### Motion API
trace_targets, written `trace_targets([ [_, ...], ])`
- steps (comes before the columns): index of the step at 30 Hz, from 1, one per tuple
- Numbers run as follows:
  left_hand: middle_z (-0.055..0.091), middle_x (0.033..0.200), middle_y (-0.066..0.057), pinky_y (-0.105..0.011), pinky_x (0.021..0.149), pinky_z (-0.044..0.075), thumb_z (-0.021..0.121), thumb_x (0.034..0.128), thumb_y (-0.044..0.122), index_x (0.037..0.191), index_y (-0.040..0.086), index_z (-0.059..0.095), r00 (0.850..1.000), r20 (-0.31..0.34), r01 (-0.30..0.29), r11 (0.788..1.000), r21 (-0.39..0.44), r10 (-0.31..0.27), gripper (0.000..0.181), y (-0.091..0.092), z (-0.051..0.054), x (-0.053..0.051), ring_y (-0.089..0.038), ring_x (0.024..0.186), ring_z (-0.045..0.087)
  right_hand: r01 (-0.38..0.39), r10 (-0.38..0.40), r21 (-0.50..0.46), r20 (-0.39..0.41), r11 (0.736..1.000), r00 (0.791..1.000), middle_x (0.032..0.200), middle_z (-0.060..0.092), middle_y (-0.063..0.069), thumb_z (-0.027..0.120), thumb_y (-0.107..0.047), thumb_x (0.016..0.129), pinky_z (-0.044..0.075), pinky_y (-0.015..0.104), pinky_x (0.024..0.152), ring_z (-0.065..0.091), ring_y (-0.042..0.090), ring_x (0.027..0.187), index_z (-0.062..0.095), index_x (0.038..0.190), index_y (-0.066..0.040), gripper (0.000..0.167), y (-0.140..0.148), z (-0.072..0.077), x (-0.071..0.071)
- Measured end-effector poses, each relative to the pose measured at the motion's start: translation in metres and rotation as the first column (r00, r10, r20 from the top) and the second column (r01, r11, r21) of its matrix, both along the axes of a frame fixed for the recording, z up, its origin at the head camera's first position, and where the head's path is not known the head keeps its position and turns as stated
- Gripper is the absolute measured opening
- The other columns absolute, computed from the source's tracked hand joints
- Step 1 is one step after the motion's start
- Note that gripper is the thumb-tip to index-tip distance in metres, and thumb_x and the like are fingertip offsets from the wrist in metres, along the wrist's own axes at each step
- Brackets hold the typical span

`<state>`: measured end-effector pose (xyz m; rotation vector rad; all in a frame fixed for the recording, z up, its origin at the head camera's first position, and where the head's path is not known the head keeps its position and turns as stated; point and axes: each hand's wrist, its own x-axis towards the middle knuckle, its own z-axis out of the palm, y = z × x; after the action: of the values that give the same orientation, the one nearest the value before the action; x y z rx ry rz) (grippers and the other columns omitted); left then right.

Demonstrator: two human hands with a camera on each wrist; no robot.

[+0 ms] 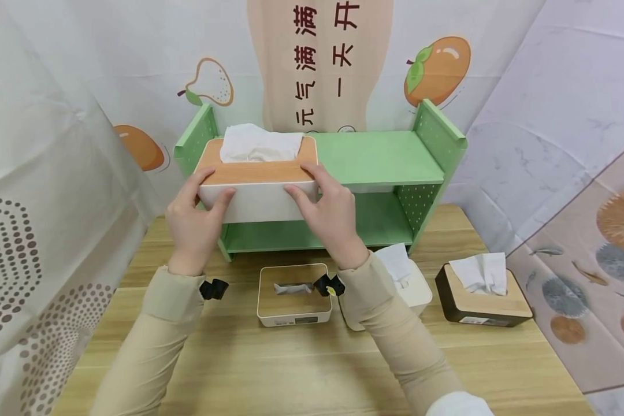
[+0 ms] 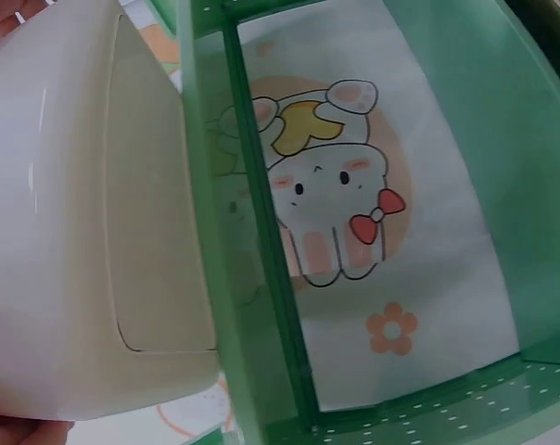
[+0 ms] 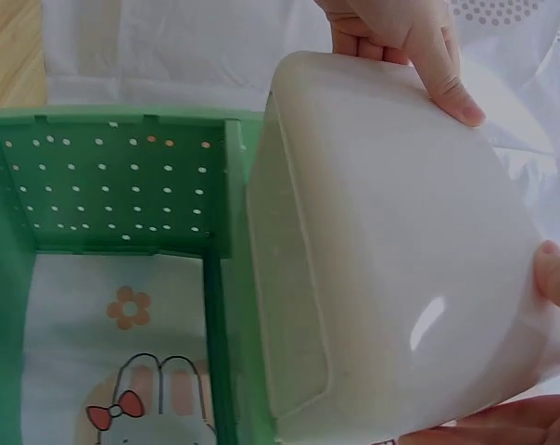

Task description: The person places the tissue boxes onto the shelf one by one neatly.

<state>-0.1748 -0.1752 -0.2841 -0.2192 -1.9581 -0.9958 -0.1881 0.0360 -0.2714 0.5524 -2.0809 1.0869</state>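
Observation:
Both hands hold a large white tissue box (image 1: pixel 262 202) with an orange wood-look lid and a white tissue sticking out. My left hand (image 1: pixel 191 228) grips its left front corner, thumb on the front face and fingers on the lid. At the right front corner, my right hand (image 1: pixel 331 214) grips it the same way. The box is at the left part of the upper tier of a green two-tier rack (image 1: pixel 374 156). In the left wrist view its underside (image 2: pixel 159 204) is against or very close to the rack's front edge; contact cannot be told.
On the wooden table (image 1: pixel 270 370) before the rack stand a low wood-topped tissue box (image 1: pixel 291 274), a white tissue box (image 1: pixel 416 289) partly behind the right forearm, and a black one with a wooden lid (image 1: pixel 483 303). Patterned curtains (image 1: pixel 57 144) hang around.

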Motion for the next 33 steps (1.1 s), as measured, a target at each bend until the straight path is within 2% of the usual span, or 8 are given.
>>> trace_targets([
  [4,0.068,0.108,-0.022,-0.004,0.072,0.039,0.076,0.0797,0.032,0.117,0.003,0.065,0.998,0.060,0.000,1.000,0.026,-0.002,0.048,-0.001,0.007,-0.006,-0.032,0.083,0.067,0.013,-0.015,0.053,0.033,0.999,0.999,0.106,0.070,0.016,0.072,-0.031,0.084,0.037,0.028,0.050,0.043,0.019,0.049,0.065,0.115,-0.004,0.042,0.000,0.010,-0.005],
  [10,0.066,0.114,-0.020,-0.007,0.063,0.038,0.075,0.0812,0.029,0.120,0.003,0.062,0.991,0.130,0.000,0.999,0.045,-0.006,0.048,-0.003,0.008,-0.017,-0.028,0.083,0.065,-0.012,0.007,0.059,0.087,0.998,0.996,0.107,0.070,0.016,0.072,-0.031,0.084,0.032,0.025,0.051,0.039,0.018,0.050,0.065,0.116,-0.004,0.043,-0.001,0.015,-0.016],
  [13,0.064,0.119,-0.017,-0.014,0.069,0.043,0.074,0.0825,0.029,0.121,0.003,0.060,0.988,0.153,0.019,0.999,0.044,-0.025,0.049,-0.002,0.008,-0.023,-0.027,0.090,0.064,-0.017,0.012,0.038,0.117,0.999,0.993,0.111,0.069,0.015,0.072,-0.032,0.084,0.032,0.025,0.051,0.045,0.019,0.056,0.064,0.118,-0.005,0.044,-0.001,0.012,-0.025],
  [16,0.061,0.124,-0.015,-0.030,0.081,0.050,0.072,0.0842,0.028,0.123,0.002,0.058,0.984,0.167,0.055,0.997,0.053,-0.063,0.049,0.000,0.008,-0.029,-0.027,0.101,0.062,-0.018,0.015,0.013,0.146,1.000,0.989,0.117,0.067,0.013,0.072,-0.032,0.084,0.031,0.024,0.051,0.050,0.020,0.061,0.063,0.120,-0.008,0.045,-0.001,0.008,-0.035],
  [18,0.060,0.126,-0.015,-0.040,0.087,0.050,0.071,0.0848,0.027,0.124,0.001,0.056,0.981,0.172,0.075,0.995,0.071,-0.086,0.049,0.000,0.008,-0.034,-0.027,0.106,0.060,-0.018,0.017,0.004,0.158,1.000,0.987,0.119,0.066,0.012,0.072,-0.032,0.085,0.031,0.024,0.051,0.052,0.020,0.065,0.062,0.122,-0.009,0.045,-0.001,0.007,-0.041],
  [20,0.059,0.126,-0.015,-0.044,0.088,0.050,0.070,0.0853,0.027,0.125,0.002,0.056,0.979,0.180,0.076,0.994,0.085,-0.090,0.049,0.000,0.009,-0.039,-0.027,0.106,0.060,-0.018,0.017,0.004,0.164,1.000,0.986,0.120,0.065,0.012,0.071,-0.032,0.085,0.032,0.025,0.053,0.053,0.021,0.068,0.062,0.123,-0.009,0.045,-0.001,0.007,-0.046],
  [27,0.058,0.128,-0.014,-0.038,0.082,0.048,0.066,0.0878,0.034,0.129,0.007,0.055,0.970,0.240,0.028,0.999,0.044,-0.038,0.050,-0.004,0.012,-0.057,-0.025,0.098,0.058,-0.029,0.023,0.020,0.261,0.999,0.965,0.112,0.067,0.011,0.069,-0.035,0.086,0.037,0.027,0.061,0.053,0.022,0.078,0.059,0.128,-0.013,0.049,-0.003,0.013,-0.065],
  [33,0.060,0.127,-0.012,-0.024,0.077,0.044,0.068,0.0859,0.035,0.128,0.009,0.056,0.960,0.276,0.026,0.997,0.079,-0.047,0.051,-0.004,0.014,-0.070,-0.021,0.095,0.058,-0.055,0.059,-0.021,0.364,0.998,0.929,0.134,0.057,0.009,0.071,-0.035,0.085,0.051,0.034,0.087,0.061,0.026,0.110,0.057,0.130,-0.016,0.051,-0.002,0.016,-0.082],
])
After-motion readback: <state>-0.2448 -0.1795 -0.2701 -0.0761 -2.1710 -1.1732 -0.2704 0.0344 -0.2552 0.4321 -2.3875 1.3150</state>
